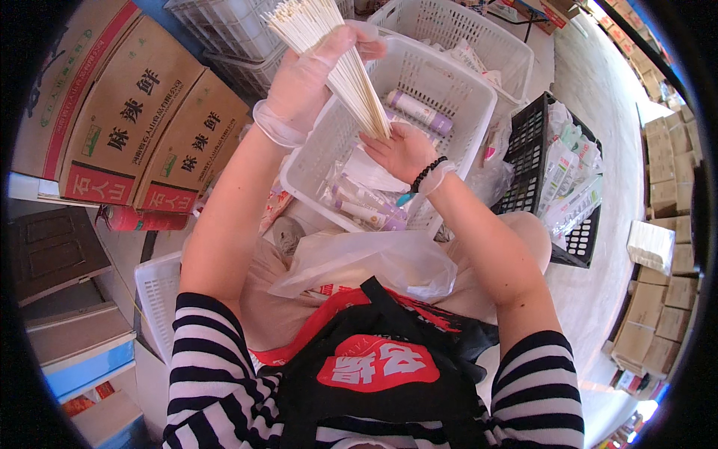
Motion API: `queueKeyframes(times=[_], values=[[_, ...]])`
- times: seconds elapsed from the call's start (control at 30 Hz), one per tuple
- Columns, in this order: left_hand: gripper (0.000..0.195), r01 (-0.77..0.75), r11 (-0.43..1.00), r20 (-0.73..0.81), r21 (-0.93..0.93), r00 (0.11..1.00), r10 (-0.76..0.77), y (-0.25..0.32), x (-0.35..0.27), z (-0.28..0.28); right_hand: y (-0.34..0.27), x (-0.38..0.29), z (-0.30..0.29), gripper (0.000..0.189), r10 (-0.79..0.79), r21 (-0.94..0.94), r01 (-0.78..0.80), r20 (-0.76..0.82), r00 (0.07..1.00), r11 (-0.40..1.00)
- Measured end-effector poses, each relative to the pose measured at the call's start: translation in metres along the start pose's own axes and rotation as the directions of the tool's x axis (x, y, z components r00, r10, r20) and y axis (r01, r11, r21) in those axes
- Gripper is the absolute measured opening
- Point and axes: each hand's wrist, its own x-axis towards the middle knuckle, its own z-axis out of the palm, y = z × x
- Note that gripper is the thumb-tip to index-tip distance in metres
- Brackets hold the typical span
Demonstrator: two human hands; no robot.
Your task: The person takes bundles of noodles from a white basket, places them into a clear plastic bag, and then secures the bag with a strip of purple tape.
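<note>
A bundle of long, thin, pale sticks that look like dried noodles (353,84) slants above a white plastic crate (479,106). My left hand (314,73), in a clear disposable glove, is wrapped around its upper part, and the loose ends fan out past the fingers. At the narrow lower end, my right hand (401,149) cups the tips with its fingers. A clear glove cuff and a black bead bracelet (429,173) circle that wrist. Inside the crate lie wrapped cylindrical packs with purple ends (420,111) and more packs in clear film (362,210).
A translucent plastic bag (370,258) lies across my lap. To the right stands a black crate (519,151) of plastic packaging; another white crate (505,45) is behind. Cardboard boxes (134,106) and a red fire extinguisher (146,219) are at left.
</note>
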Motion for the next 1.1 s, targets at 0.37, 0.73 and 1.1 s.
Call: queueKeyframes(times=[0.37, 0.73, 1.1], values=[[0.032, -0.086, 0.958, 0.027, 0.275, 0.996, 0.082, 0.007, -0.006, 0.005, -0.036, -0.001, 0.01, 0.052, -0.592, -0.755, 0.451, 0.105, 0.799, 0.476], [0.036, -0.042, 0.999, -0.147, 0.001, 0.988, 0.041, 0.009, 0.006, -0.002, -0.038, -0.012, 0.029, 0.081, -0.228, -0.367, 0.246, 0.093, 0.969, 0.897], [0.026, -0.043, 0.996, -0.16, 0.074, 0.986, 0.054, -0.015, -0.003, 0.013, -0.002, -0.005, 0.042, 0.051, -0.227, 0.266, 0.199, 0.081, 0.97, 0.943]])
